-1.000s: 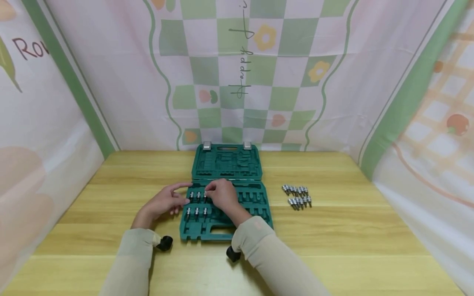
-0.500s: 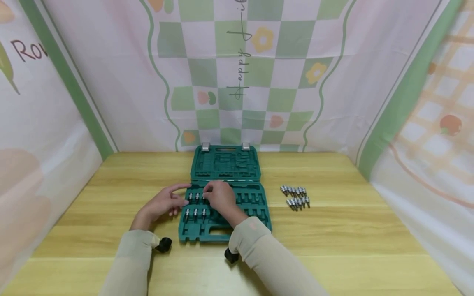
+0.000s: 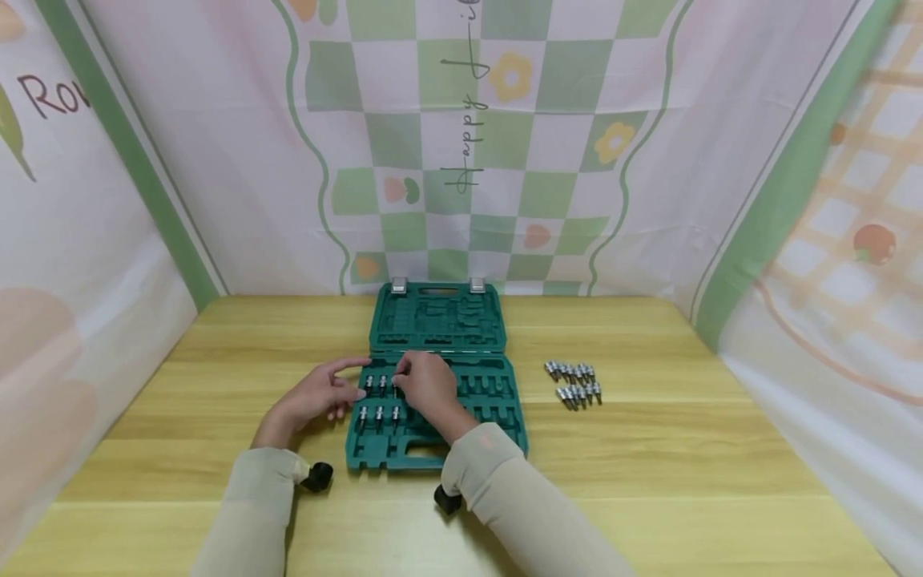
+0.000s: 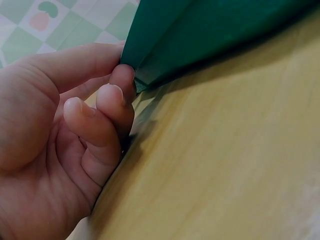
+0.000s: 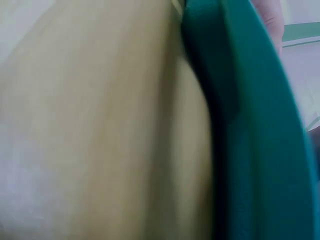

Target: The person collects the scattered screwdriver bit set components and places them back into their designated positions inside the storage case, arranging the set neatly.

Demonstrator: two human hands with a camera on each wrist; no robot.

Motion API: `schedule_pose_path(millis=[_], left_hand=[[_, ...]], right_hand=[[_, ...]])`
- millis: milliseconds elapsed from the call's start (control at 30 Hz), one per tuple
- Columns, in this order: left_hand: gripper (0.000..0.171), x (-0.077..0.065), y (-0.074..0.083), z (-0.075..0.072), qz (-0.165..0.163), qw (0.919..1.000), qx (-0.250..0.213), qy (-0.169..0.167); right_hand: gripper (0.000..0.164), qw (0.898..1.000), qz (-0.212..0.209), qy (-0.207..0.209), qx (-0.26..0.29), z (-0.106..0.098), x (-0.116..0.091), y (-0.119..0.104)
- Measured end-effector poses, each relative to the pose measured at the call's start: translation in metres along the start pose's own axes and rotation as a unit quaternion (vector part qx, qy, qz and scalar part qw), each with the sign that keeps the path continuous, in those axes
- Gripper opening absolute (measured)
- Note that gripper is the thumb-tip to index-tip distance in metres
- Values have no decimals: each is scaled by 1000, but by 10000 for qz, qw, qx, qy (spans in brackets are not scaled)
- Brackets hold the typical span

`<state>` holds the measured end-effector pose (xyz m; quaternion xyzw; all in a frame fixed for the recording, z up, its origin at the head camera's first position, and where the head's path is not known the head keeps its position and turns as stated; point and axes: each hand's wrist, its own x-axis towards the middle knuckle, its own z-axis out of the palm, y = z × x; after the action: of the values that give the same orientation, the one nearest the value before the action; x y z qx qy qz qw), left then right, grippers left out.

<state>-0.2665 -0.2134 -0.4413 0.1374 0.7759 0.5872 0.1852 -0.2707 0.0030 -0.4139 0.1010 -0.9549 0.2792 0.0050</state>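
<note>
A green tool case (image 3: pixel 433 463) lies unfolded on the table, its moulded lid (image 3: pixel 438 316) tipped back behind it. My right hand (image 3: pixel 430 386) pinches a small silver-and-dark bit socket (image 3: pixel 395 389) over the upper row of slots; fingers and palm hide much of it. Left of it, two bit sockets (image 3: pixel 376 385) sit in that row, and three more (image 3: pixel 379 417) fill slots below. My left hand (image 3: pixel 317 397) touches the case's left edge with straight index finger and thumb. In the left wrist view its other fingers (image 4: pixel 92 125) curl loosely beside the case wall (image 4: pixel 200 40).
Two clusters of bit sockets, a farther one (image 3: pixel 570 371) and a nearer one (image 3: pixel 579 395), lie on the wooden table (image 3: pixel 649 465) right of the case. Vacant slots (image 3: pixel 486 385) show right of my right hand. A patterned curtain (image 3: pixel 461 144) hangs behind the table.
My right hand stays over the same upper-row slot with its bit socket, its fingertips shifting only slightly. The left hand keeps its place at the case edge. The whole view drifts slightly.
</note>
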Motion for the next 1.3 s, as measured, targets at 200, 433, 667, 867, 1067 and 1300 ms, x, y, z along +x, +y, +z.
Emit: schedule_pose_path(millis=[200, 433, 667, 867, 1067, 1300], left_hand=[[61, -1, 0, 0, 22, 10000, 22, -8], [61, 0, 1, 1, 56, 10000, 74, -6], [61, -1, -1, 0, 60, 9999, 150, 35], [61, -2, 0, 0, 39, 9999, 109, 14], [61, -1, -2, 0, 7, 10000, 71, 49], [61, -1, -1, 1, 48, 9999, 121, 50]], right_hand=[[14, 10000, -5, 24, -77, 2, 1, 2], [13, 9985, -326, -37, 432, -5, 1, 9], [12, 9936, -300, -31, 1086, -17, -1, 13], [10, 9923, -270, 75, 1203, -23, -1, 16], [9, 9892, -286, 121, 1435, -29, -1, 20], [8, 9877, -142, 211, 1545, -41, -1, 31]])
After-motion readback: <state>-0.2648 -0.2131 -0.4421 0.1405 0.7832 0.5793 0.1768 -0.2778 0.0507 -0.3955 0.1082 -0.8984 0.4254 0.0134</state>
